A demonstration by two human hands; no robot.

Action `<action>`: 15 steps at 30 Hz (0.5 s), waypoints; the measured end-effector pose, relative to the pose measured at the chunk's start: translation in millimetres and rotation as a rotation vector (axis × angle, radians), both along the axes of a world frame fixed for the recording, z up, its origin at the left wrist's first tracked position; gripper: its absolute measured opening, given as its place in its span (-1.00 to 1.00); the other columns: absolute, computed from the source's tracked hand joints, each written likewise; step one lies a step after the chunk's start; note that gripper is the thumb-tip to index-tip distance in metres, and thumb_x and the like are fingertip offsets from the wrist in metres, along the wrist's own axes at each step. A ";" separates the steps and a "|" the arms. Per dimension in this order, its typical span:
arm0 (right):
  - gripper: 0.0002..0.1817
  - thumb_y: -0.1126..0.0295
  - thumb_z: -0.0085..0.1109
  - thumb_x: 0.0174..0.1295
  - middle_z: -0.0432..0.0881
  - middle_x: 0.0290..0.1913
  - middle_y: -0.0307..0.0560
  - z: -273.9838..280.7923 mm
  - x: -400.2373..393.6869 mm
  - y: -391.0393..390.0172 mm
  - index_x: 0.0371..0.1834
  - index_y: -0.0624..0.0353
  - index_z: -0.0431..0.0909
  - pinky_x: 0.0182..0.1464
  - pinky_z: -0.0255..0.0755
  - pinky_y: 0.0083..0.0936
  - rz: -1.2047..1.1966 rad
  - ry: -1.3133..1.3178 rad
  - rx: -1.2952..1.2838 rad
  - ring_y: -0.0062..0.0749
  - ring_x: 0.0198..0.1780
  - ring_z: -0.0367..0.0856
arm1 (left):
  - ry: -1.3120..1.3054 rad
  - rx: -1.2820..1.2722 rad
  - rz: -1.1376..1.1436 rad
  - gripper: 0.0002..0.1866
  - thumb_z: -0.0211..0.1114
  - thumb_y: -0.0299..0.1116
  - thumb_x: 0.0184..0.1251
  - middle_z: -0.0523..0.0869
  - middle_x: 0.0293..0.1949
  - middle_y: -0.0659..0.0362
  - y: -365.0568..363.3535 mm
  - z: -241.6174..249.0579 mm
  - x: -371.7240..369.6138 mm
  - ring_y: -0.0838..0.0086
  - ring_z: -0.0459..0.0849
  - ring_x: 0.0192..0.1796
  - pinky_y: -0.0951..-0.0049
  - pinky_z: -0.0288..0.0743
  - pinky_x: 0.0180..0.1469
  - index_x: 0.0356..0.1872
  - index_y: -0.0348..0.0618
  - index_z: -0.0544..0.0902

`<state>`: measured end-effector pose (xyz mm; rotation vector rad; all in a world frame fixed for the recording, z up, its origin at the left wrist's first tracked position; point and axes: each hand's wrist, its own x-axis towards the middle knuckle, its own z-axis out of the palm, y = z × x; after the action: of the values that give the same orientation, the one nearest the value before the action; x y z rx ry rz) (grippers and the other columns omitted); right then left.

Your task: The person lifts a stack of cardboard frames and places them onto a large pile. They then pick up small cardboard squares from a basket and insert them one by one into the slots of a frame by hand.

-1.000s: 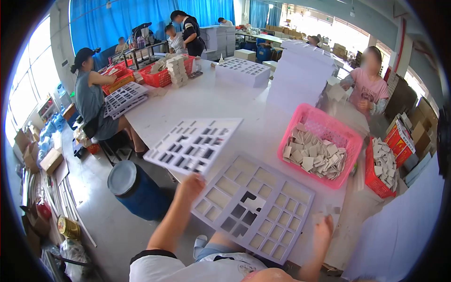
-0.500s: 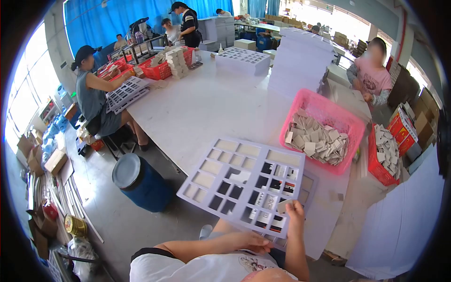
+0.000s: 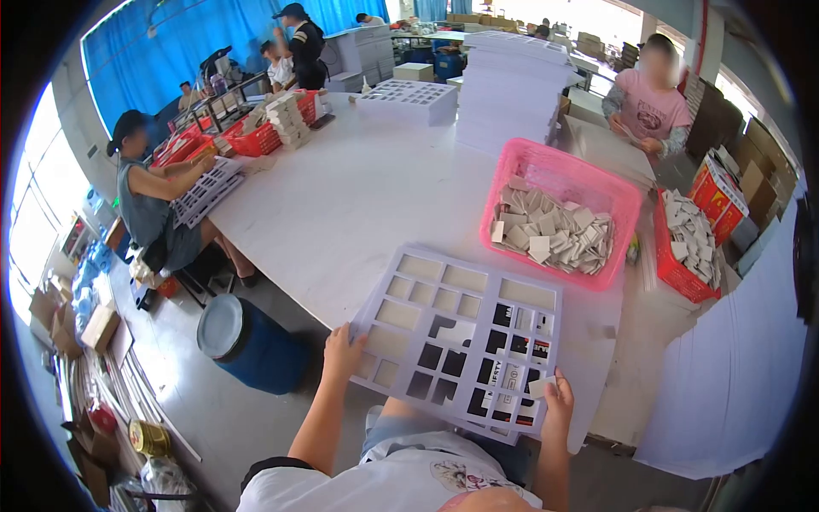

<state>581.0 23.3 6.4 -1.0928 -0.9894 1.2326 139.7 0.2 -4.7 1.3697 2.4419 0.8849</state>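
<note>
A white frame board with rectangular openings overlaps the near edge of the white table, tilted toward me, with more board edges under it. My left hand grips the board's left edge. At the lower right, my right hand pinches a small beige card piece against the board's right edge. Black, white and red printing shows through several openings, while others look beige. Past the board, a pink basket holds many small beige pieces.
A tall stack of white boards stands on the table. A blue barrel is on the floor at left. One co-worker sits left, another is at right. A red basket holds more pieces.
My left hand has moved from the board's lower edge to its left edge and taken hold. The board has shifted slightly right. The whole view has shifted too.
</note>
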 end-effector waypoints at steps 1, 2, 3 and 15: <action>-0.53 0.39 0.12 0.33 0.57 0.17 0.02 0.3 -2.4 -0.2 0.25 0.42 0.43 0.25 0.32 -0.47 0.011 0.070 -0.018 -0.42 0.15 0.53 | -0.009 -0.044 0.003 -0.36 0.30 -0.05 0.30 0.55 0.21 -0.21 0.3 -4.2 -1.0 -0.06 0.51 0.27 0.10 0.38 0.30 0.25 -0.33 0.49; -0.51 0.39 0.11 0.33 0.56 0.20 0.03 1.0 -4.8 -1.5 0.27 0.43 0.42 0.26 0.32 -0.46 0.022 0.139 -0.039 -0.41 0.16 0.53 | -0.010 -0.042 0.008 -0.37 0.31 -0.06 0.30 0.57 0.20 -0.20 -1.2 -4.2 -3.4 -0.04 0.53 0.26 0.12 0.39 0.29 0.24 -0.33 0.50; -0.48 0.40 0.10 0.32 0.56 0.20 0.00 -4.1 -5.8 -2.0 0.32 0.43 0.38 0.28 0.31 -0.46 0.018 0.160 -0.069 -0.43 0.17 0.53 | -0.014 -0.044 0.008 -0.38 0.31 -0.06 0.30 0.59 0.18 -0.19 -1.4 -3.5 -6.8 -0.02 0.55 0.24 0.14 0.41 0.28 0.24 -0.33 0.51; -0.78 0.51 0.17 0.32 0.62 -0.30 -0.29 31.6 5.3 -2.4 0.00 0.33 0.57 -0.15 0.39 -0.64 0.111 -0.302 -0.163 -0.68 -0.27 0.50 | 0.194 0.166 -0.113 -0.52 0.33 -0.41 0.28 0.50 0.25 -0.13 14.9 28.4 23.3 -0.06 0.45 0.29 0.10 0.34 0.32 0.22 -0.26 0.51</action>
<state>586.3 20.9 38.0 -1.3967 -1.2069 1.2781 163.0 15.0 23.8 1.7081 2.4448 0.9891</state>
